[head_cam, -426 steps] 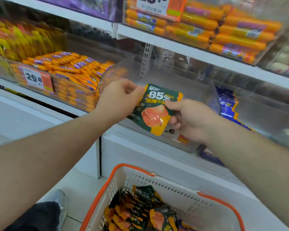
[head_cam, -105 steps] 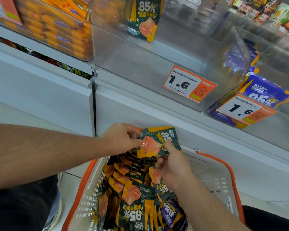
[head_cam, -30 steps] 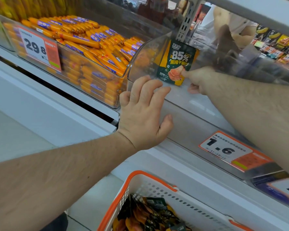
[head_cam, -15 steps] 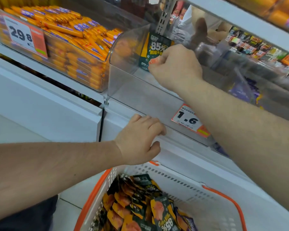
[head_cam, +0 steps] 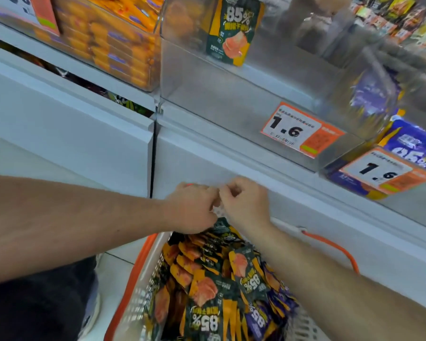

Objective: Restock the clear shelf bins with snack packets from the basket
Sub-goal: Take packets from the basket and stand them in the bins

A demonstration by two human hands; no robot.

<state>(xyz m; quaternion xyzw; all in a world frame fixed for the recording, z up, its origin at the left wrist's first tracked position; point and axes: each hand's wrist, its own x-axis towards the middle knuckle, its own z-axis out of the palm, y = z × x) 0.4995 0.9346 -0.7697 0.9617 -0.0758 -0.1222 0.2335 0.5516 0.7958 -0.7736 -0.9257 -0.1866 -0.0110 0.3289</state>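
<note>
At the bottom, the basket with its orange rim is cut off by the edge of the view. It holds a heap of snack packets, dark green and orange, with some purple ones on the right side. They lie every which way, and a few show "85%" upside down.

Just above the far end of the heap, the two hands meet. The left hand comes in from the left with its back up and its fingers curled under. The right hand comes in from the lower right, also curled. Their fingertips touch each other. The left hand's fingers reach down to the top of the heap, but I cannot tell if either hand holds a packet, because the fingers hide what is under them and the hands are a bit blurry.

Farther back and higher up is the clear bin on the shelf. One green packet stands upright near its back, long side up and down, front facing us. Its top is cut off. A price tag reading "1.6" sticks to the bin's front. To the right, a second bin holds purple packets, blurry. To the left is a bin of orange sticks.
</note>
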